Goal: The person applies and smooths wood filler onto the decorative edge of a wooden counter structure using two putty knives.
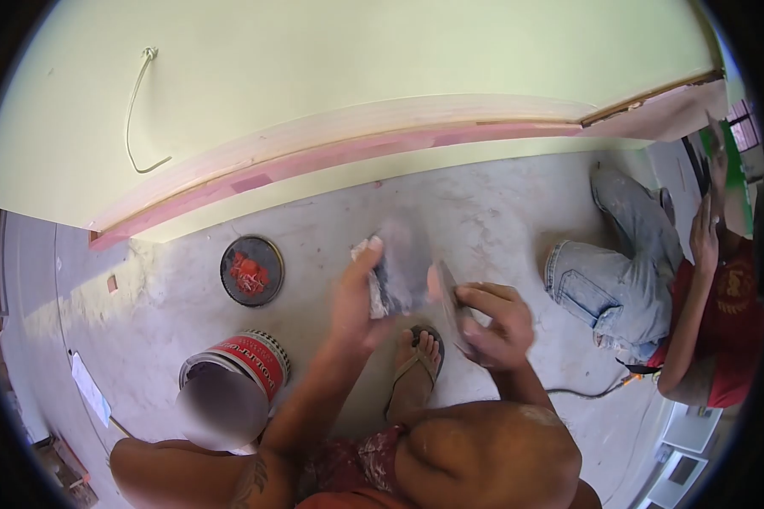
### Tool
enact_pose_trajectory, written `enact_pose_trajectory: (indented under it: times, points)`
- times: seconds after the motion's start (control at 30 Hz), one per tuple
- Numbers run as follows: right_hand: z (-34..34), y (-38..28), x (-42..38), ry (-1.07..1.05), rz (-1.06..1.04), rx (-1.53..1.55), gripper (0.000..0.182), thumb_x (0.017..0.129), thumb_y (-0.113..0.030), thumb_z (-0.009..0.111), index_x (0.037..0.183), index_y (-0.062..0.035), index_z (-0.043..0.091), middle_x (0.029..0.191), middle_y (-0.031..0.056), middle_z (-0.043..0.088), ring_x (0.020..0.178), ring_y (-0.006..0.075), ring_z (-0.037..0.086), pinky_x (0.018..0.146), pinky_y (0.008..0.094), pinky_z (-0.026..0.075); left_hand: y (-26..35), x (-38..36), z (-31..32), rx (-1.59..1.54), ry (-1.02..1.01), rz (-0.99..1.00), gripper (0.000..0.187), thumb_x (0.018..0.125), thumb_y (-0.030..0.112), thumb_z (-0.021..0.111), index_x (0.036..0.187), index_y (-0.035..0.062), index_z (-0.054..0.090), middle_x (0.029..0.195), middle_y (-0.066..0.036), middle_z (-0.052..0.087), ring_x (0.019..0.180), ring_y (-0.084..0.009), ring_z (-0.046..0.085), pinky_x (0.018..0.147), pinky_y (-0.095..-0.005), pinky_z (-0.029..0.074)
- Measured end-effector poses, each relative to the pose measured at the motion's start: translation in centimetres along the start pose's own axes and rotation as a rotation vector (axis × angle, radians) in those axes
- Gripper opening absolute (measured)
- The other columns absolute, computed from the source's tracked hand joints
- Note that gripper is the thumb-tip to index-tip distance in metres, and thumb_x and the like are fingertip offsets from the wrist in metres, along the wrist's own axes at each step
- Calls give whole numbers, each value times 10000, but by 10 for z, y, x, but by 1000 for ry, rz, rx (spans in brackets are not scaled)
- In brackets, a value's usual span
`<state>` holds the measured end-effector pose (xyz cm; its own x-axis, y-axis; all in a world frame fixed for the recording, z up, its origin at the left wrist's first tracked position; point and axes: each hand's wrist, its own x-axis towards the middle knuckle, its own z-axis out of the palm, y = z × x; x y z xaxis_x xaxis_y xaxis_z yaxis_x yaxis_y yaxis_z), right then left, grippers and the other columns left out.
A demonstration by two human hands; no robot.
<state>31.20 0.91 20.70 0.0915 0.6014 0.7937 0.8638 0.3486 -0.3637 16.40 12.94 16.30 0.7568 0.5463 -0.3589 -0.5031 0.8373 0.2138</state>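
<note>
My left hand [358, 297] grips a flat dark plate [406, 270] smeared with pale putty; motion blurs its far edge. In my right hand [499, 327] is a putty knife [452, 310], its flat blade turned toward the plate, with a dab of pinkish putty [435, 282] near its tip. A small gap seems to separate blade and plate. On the floor to the left lies a round black lid [272, 293] bearing red paste [249, 273]. Nearer me stands a can [250, 360] with a red lettered label and a greyish round top.
Ahead runs a pale green wall [382, 59] with a pink-patched strip [331, 157] and a loose white cable [129, 127]. A person in jeans [624, 280] and a red shirt kneels at the right. My sandalled foot [416, 369] rests on the grey floor [484, 220].
</note>
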Motion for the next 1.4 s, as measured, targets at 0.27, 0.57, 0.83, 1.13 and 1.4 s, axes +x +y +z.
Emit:
enact_pose_trajectory:
  times: [0.27,0.57,0.83,1.13,1.4]
  points:
    - [-2,4,-13,0,182,-100,481,704,60,707,1169,-60,669,1007,155,655,848,287,631,708,352,532,-8,-14,34,68,36,130,397,966,260,565,1237,-30,544,1105,-122,654,952,-213,672,840,-352,556]
    - [17,21,1,284,1210,445,280,969,-263,582,1078,-12,642,795,96,654,607,153,591,523,255,456,1,-17,36,157,-43,149,415,973,275,548,1269,-16,525,1162,-117,632,1012,-220,651,882,-378,540]
    - [47,13,4,76,1142,996,337,1007,-336,520,1104,-18,576,721,98,571,556,174,534,481,307,434,-2,-11,18,206,-7,191,417,980,285,559,1257,-25,529,1182,-117,624,1057,-205,631,918,-364,521]
    - [35,9,-9,-178,358,83,175,977,-104,498,995,20,621,859,121,658,746,247,644,657,357,509,9,-10,23,170,70,315,398,992,271,522,1276,-7,499,1120,-113,633,937,-200,665,783,-347,571]
    - [5,25,10,548,1304,1016,238,964,-239,580,1112,-53,573,848,44,646,589,112,576,473,240,462,16,2,-4,324,-34,464,435,1032,291,474,1295,-56,496,1158,-135,610,1044,-229,629,806,-361,574]
